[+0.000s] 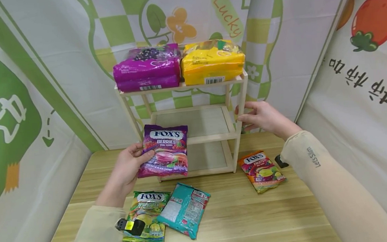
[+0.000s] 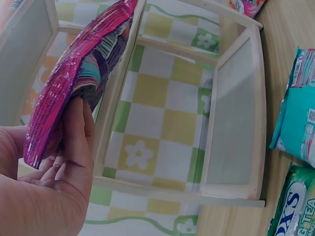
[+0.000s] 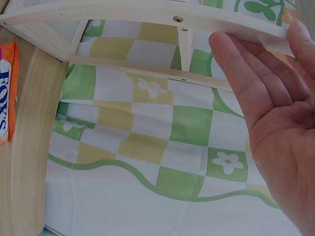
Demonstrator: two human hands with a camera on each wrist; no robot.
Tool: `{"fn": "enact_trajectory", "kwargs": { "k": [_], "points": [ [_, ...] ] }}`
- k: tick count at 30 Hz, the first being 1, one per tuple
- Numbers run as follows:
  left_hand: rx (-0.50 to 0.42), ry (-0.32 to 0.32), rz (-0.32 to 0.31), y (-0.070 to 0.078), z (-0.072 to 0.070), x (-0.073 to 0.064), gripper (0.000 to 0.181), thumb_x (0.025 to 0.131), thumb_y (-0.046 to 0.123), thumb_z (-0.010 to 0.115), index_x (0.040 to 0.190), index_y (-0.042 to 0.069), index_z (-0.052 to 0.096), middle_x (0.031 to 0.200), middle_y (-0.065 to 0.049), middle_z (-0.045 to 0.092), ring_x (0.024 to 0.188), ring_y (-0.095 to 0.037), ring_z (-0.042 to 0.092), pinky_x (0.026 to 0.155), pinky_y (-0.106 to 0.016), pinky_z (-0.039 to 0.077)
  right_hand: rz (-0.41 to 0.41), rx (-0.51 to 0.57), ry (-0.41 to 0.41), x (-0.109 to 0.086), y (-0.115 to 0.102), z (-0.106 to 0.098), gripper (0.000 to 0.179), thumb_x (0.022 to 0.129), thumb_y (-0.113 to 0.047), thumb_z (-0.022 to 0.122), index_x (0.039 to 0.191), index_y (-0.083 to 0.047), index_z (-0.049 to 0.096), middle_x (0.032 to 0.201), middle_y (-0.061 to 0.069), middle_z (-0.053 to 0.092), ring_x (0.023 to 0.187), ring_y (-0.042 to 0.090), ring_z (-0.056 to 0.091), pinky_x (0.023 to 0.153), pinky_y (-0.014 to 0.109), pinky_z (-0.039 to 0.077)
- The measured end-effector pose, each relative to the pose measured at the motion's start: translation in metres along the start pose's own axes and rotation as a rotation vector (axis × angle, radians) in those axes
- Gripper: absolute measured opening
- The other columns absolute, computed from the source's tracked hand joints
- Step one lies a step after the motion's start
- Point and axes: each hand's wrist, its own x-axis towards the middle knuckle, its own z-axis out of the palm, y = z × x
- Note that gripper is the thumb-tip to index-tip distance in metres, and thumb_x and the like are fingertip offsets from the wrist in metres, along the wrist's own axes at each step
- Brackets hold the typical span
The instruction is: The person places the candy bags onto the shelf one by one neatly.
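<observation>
My left hand (image 1: 125, 167) grips a purple candy bag (image 1: 166, 151) marked Fox's Berries by its left side, thumb across the front. The bag is held upright before the middle level of a small wooden shelf rack (image 1: 211, 137). In the left wrist view the bag (image 2: 81, 81) shows edge-on, with the fingers behind it. At the rack's right front post, my right hand (image 1: 265, 119) holds the wood between thumb and fingers. From the right wrist, the hand (image 3: 275, 103) shows its thumb on one side of that post and its fingers on the other.
On the rack's top lie a magenta bag (image 1: 147, 68) and a yellow bag (image 1: 213, 61). A green Spring Tea bag (image 1: 144, 214) and a teal bag (image 1: 185, 209) lie on the table (image 1: 247, 222) in front. Right of the rack lies an orange Fruits bag (image 1: 262, 171). Patterned cloth hangs behind.
</observation>
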Motion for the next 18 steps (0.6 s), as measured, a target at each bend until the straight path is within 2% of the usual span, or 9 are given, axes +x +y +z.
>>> {"fn": "enact_trajectory", "kwargs": {
  "k": [9,18],
  "points": [
    [-0.122,0.015,-0.012,-0.0016,0.0038,0.0035,0.062,0.103,0.009,0.061,0.153,-0.008,0.029,0.119,-0.009,0.062,0.092,-0.009,0.071,0.088,-0.026,0.062,-0.001,0.003,0.0,-0.0007,-0.001,-0.0002,0.043,0.106,-0.022,0.059,0.144,-0.004,0.053,0.13,0.025,0.066,0.101,0.032,0.073,0.087,0.041,0.064],
    [-0.204,0.043,-0.041,-0.0023,0.0069,0.0033,0.064,0.104,0.016,0.061,0.156,-0.005,0.028,0.131,-0.015,0.058,0.093,-0.009,0.072,0.089,-0.025,0.061,-0.004,-0.008,0.005,0.0002,-0.0003,0.0,0.041,0.106,-0.022,0.059,0.143,-0.005,0.054,0.127,0.025,0.067,0.098,0.032,0.074,0.086,0.04,0.064]
  ]
}}
